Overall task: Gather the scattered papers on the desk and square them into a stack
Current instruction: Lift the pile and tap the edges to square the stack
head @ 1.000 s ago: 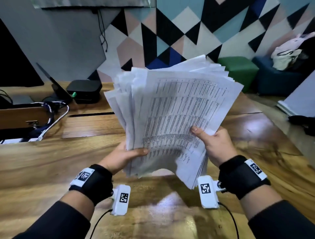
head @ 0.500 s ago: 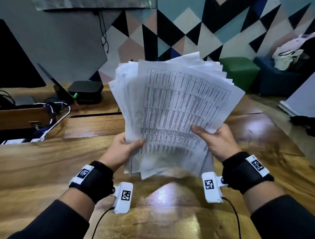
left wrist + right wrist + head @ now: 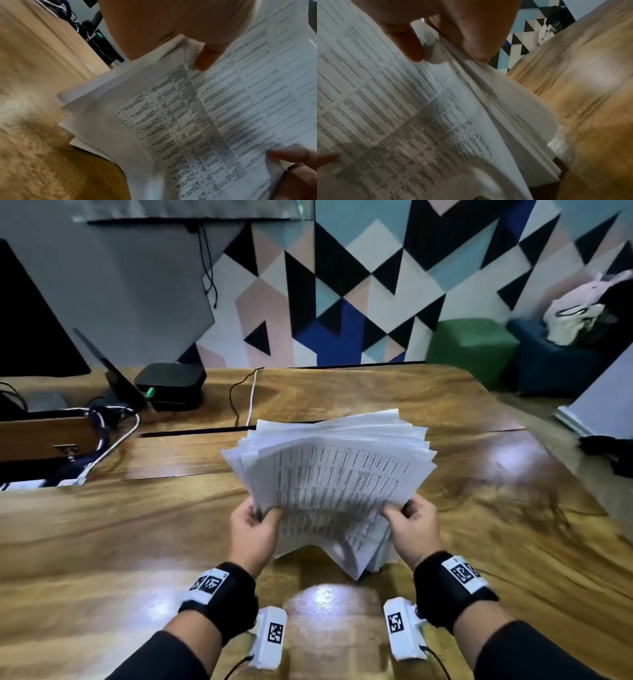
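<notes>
At the far left of the tabletop [image 3: 342, 392] sits a black box-shaped device [image 3: 171, 385] with a green plug [image 3: 149, 392] at its near left corner, and a tangle of white and dark cables [image 3: 102, 436] lies just left of it. A thin black and white cable [image 3: 245, 398] runs toward a dark slot in the wood. Beyond the far right corner stand a green cube stool [image 3: 472, 350] and a dark blue one [image 3: 548, 361] carrying pale bags [image 3: 579, 309], against a wall of coloured triangles [image 3: 359, 278].

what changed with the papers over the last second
Both hands brought the papers down from an upright hold toward the desk; the sheaf now tilts away, its lower edge at or near the wood. The thumbs slid to the side edges. The left hand and right hand still grip the sheaf, and its sheets are still fanned and uneven.
</notes>
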Demonstrator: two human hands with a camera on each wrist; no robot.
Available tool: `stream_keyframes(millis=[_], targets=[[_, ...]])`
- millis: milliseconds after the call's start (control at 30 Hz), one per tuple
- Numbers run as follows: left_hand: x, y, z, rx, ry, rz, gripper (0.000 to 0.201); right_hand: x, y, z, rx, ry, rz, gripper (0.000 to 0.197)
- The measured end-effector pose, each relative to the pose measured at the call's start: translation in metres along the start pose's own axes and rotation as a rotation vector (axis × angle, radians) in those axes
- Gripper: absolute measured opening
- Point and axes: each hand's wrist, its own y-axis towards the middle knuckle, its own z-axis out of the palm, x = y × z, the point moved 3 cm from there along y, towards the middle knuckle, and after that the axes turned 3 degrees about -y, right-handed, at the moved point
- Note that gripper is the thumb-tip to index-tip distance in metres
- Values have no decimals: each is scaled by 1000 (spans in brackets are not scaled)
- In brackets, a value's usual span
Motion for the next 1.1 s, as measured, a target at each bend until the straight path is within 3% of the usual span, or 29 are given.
stream_keyframes(millis=[200,367,500,633,733,900,1033,1100], targets=[[-3,1,10,-61,-118,37,6,-1,-3,11,-64,83,86,31],[-17,4,9,-142,-147,156,19,22,2,13,-129,74,-35,8],[-21,-2,5,-105,-201,161,4,34,4,8,-70,115,-111,33],[-7,-6,7,-161,-127,59,8,24,-1,4,-102,47,-91,15],[-5,-9,19,-175,-134,8,9,19,1,-1,-147,47,-44,27],[-23,-15,34,-119,-142,128,17,26,1,-14,-212,65,-82,38],[-21,-15,25,-82,-168,126,30,32,-3,-24,-181,105,-160,26],[-14,-17,19,-68,-138,126,20,27,-7,-22,-139,71,-130,23]])
